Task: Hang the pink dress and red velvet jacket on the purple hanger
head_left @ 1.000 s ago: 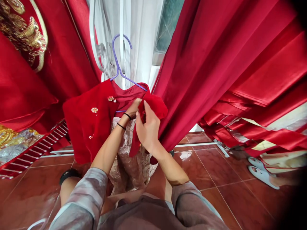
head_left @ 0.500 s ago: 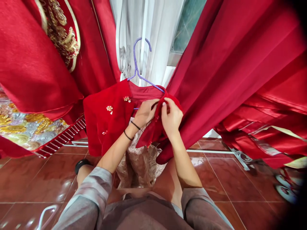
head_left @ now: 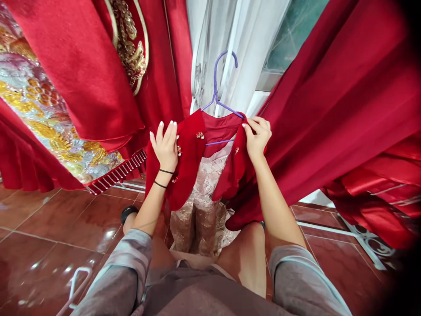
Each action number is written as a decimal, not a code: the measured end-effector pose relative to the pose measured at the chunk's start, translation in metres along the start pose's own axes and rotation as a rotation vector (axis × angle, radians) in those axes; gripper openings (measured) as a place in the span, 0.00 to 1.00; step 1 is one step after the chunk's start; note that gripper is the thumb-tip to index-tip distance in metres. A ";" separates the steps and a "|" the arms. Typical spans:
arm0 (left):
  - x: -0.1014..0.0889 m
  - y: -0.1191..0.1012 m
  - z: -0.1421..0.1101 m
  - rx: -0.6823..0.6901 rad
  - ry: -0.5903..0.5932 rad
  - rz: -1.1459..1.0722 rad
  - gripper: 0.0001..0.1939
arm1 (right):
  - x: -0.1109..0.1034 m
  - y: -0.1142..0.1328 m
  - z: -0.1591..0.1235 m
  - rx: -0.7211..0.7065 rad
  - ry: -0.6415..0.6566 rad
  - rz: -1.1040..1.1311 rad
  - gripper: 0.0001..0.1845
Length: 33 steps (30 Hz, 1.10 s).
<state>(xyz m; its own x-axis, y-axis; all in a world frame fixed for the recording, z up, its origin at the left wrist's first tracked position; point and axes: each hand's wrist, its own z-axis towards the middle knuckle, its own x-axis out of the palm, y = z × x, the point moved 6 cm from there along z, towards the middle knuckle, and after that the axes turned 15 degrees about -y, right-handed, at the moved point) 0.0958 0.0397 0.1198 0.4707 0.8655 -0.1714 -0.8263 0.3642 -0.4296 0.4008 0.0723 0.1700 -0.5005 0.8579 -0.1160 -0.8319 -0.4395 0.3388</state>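
A short red velvet jacket (head_left: 189, 158) with small gold flower ornaments hangs on a purple hanger (head_left: 215, 83) in front of me. My left hand (head_left: 165, 147) lies on the jacket's left shoulder, fingers stretched out and apart. At the other shoulder, my right hand (head_left: 258, 136) pinches the jacket's edge near the hanger's arm, thumb against fingers. Inside the jacket's opening shows a pale pink-gold patterned dress (head_left: 210, 180), which hangs down between my knees. The hanger's lower bar crosses the neck opening.
Red garments with gold embroidery (head_left: 130, 39) and a beaded fringe hang at left. A long dark red cloth (head_left: 305, 101) drapes at right. Behind are a white metal frame (head_left: 230, 48) and white curtain. A white metal rack foot (head_left: 371, 250) stands on the red tiled floor (head_left: 82, 219).
My left hand has left the right-hand front edge and moved to the jacket's left shoulder, opening out. My right hand has shifted up to the shoulder. The jacket front now lies spread wider.
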 end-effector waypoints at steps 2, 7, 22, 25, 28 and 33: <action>0.007 0.006 -0.016 -0.022 -0.014 0.003 0.22 | 0.004 0.011 0.012 0.010 -0.018 0.041 0.16; 0.026 0.023 -0.040 -0.073 -0.018 0.013 0.23 | 0.013 0.046 0.021 -0.054 0.065 0.061 0.16; 0.015 -0.042 -0.063 -0.126 0.058 0.112 0.24 | 0.007 0.055 -0.109 0.374 0.027 -0.002 0.28; 0.022 -0.037 -0.061 -0.119 0.060 0.054 0.20 | -0.002 0.054 -0.113 0.357 0.042 0.059 0.25; 0.021 -0.044 -0.072 -0.115 0.028 0.030 0.18 | -0.011 0.064 -0.107 0.336 0.033 0.111 0.24; 0.034 -0.065 -0.104 -0.020 0.132 -0.007 0.18 | -0.012 0.078 -0.067 0.263 0.039 0.168 0.24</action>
<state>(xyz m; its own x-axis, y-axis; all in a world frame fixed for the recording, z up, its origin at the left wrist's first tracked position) 0.1971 0.0095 0.0499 0.5140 0.8098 -0.2828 -0.8170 0.3618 -0.4490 0.3259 0.0101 0.1351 -0.6384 0.7663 -0.0721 -0.6491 -0.4856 0.5856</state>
